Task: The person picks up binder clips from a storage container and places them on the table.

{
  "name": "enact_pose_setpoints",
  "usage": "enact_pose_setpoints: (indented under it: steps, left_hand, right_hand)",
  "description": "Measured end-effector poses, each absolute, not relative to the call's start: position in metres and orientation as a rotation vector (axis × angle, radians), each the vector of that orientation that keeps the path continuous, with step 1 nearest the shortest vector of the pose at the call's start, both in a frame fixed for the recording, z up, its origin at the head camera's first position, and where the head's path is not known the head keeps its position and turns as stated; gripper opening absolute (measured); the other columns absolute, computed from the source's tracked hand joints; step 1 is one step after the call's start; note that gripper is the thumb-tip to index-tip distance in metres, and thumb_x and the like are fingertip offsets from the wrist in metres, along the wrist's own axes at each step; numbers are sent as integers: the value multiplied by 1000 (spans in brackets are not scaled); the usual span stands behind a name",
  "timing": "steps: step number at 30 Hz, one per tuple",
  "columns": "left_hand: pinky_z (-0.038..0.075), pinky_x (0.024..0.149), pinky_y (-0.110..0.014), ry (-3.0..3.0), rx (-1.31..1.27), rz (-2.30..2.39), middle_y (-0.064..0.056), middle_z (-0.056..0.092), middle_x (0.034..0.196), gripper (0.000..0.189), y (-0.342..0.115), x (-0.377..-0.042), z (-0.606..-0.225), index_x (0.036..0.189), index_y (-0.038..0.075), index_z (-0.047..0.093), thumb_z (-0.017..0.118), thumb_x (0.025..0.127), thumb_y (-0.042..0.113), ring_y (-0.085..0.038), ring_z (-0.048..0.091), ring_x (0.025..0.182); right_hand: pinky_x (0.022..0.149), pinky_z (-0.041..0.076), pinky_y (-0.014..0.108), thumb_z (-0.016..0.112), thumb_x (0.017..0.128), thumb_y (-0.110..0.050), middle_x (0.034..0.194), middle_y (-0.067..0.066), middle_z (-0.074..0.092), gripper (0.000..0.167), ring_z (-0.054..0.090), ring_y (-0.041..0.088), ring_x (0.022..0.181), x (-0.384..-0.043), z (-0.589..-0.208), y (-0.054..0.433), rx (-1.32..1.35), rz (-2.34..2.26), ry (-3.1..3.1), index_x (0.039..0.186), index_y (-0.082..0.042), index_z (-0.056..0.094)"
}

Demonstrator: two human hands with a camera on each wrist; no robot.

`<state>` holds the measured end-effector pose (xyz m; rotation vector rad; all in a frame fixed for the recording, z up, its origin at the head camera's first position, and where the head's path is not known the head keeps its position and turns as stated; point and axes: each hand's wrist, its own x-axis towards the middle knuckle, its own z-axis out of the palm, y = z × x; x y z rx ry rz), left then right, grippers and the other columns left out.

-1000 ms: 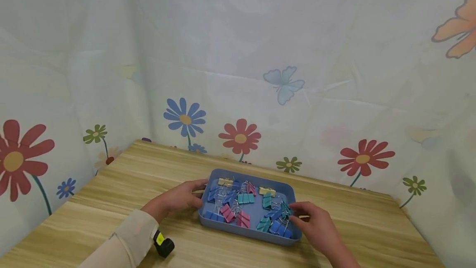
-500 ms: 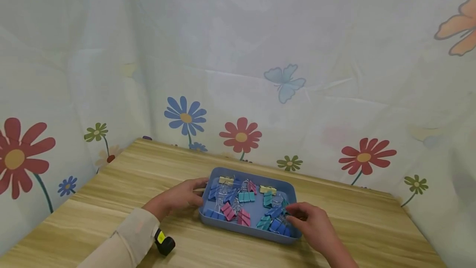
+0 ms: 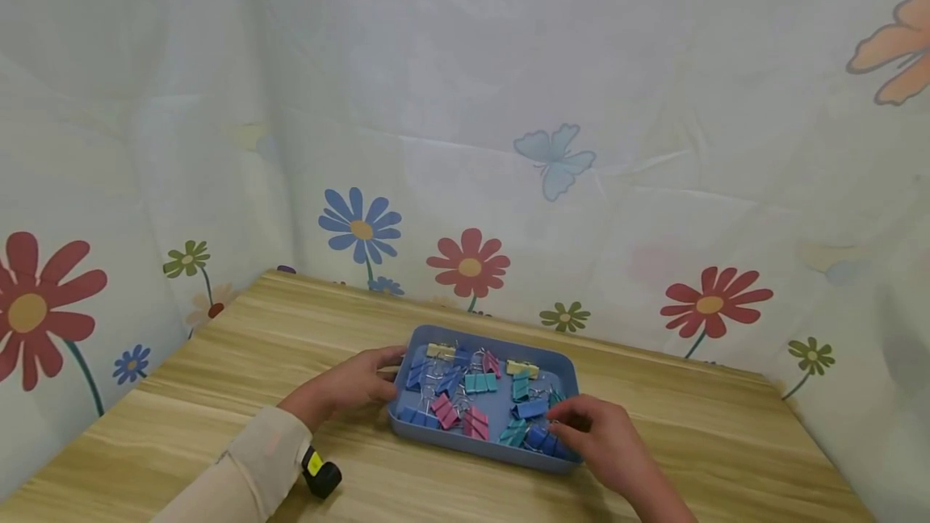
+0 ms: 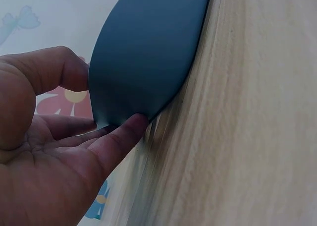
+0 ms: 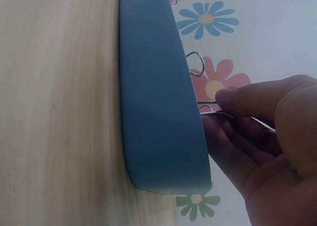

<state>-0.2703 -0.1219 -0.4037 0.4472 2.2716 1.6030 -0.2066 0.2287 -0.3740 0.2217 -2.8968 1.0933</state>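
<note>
A blue tray holding several binder clips in blue, teal, pink and yellow sits on the wooden table. At its left end my left hand holds the tray, thumb near the rim and fingers round the end wall, as the left wrist view shows. My right hand is over the tray's right end. Its thumb and forefinger pinch a wire handle just above the rim, and in the head view they meet the right side of a blue binder clip. A teal clip and another blue clip lie just below it.
A pink clip and a teal clip lie mid-tray. Behind the table hangs a white curtain printed with flowers and butterflies. A black device with a yellow mark is on my left wrist.
My right hand has moved left and a little inward over the tray. The blue clip at its fingertips has turned level and separated from the clips below it. My left hand stays put.
</note>
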Motion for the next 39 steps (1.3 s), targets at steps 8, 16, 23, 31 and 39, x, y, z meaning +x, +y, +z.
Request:
enact_pose_setpoints:
  steps: [8, 16, 23, 31, 39]
  left_hand:
    - [44, 102, -48, 2328, 406, 1593, -22, 37, 151, 75, -121, -270, -403, 150, 0, 28, 62, 84, 4, -38, 46, 133]
    - [52, 92, -44, 2405, 324, 1597, -20, 52, 139, 62, -118, -274, -408, 144, 0, 40, 62, 87, 5, -30, 61, 115]
    - [56, 80, -38, 2532, 221, 1560, -14, 64, 112, 47, -113, -282, -414, 133, 1, 53, 63, 88, 10, -19, 65, 91]
    - [53, 73, -35, 2814, 239, 1276, -8, 67, 95, 28, -107, -286, -414, 113, 6, 60, 65, 89, 19, -16, 62, 82]
    - [39, 57, -30, 3016, 357, 917, -1, 55, 69, 14, -105, -285, -409, 85, 11, 55, 63, 86, 22, -16, 50, 62]
  right_hand:
    - [71, 53, 27, 72, 85, -10, 87, -5, 68, 11, 59, 11, 78, -204, -371, 226, 255, 1040, -2911, 90, -19, 73]
    - [69, 52, 24, 72, 84, -10, 86, -7, 68, 10, 58, 9, 77, -204, -370, 224, 330, 957, -2916, 89, -19, 73]
    - [67, 51, 18, 73, 83, -7, 86, -8, 69, 13, 62, 5, 78, -201, -363, 227, 401, 888, -2815, 89, -18, 73]
    - [69, 54, 20, 72, 85, -10, 87, -4, 71, 10, 64, 4, 76, -197, -351, 229, 292, 972, -2775, 92, -16, 74]
    - [67, 53, 20, 69, 88, -12, 88, -1, 72, 12, 65, 5, 72, -197, -344, 233, 189, 1029, -2724, 99, -11, 73]
